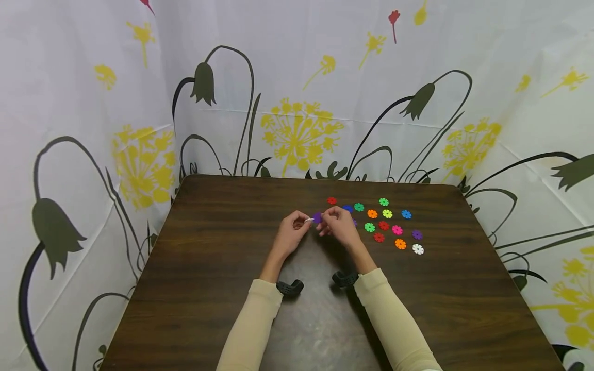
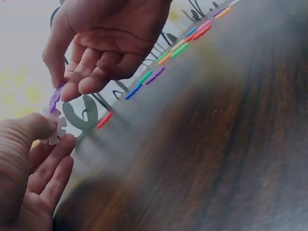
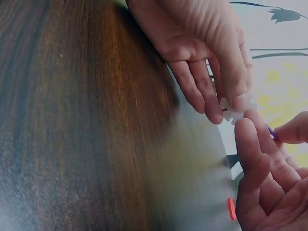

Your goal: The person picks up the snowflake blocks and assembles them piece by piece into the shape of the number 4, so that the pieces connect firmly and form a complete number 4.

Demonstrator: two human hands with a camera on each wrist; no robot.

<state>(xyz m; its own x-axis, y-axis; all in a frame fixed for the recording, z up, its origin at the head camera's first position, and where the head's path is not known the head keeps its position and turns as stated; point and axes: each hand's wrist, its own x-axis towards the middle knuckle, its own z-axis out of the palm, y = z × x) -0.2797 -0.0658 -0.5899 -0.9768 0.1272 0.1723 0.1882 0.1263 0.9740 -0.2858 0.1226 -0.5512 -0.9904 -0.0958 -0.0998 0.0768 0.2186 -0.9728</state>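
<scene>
Thumb and fingers of my left hand (image 1: 289, 233) pinch a white notched plastic disc (image 2: 61, 124). A purple disc (image 1: 317, 218) of the same flower-like kind is pinched in my right hand (image 1: 342, 228). Both hands are raised over the table's far half, fingertips close together. In the left wrist view the purple disc meets the white one at its upper edge, the two at an angle to each other. The right wrist view shows only a thin purple edge behind my fingers.
On the dark wooden table (image 1: 209, 268), several loose discs lie to the right of my hands, among them a red disc (image 1: 331, 200), an orange disc (image 1: 400, 244) and a white disc (image 1: 418, 249). A flower-patterned curtain (image 1: 297, 77) hangs behind the far edge.
</scene>
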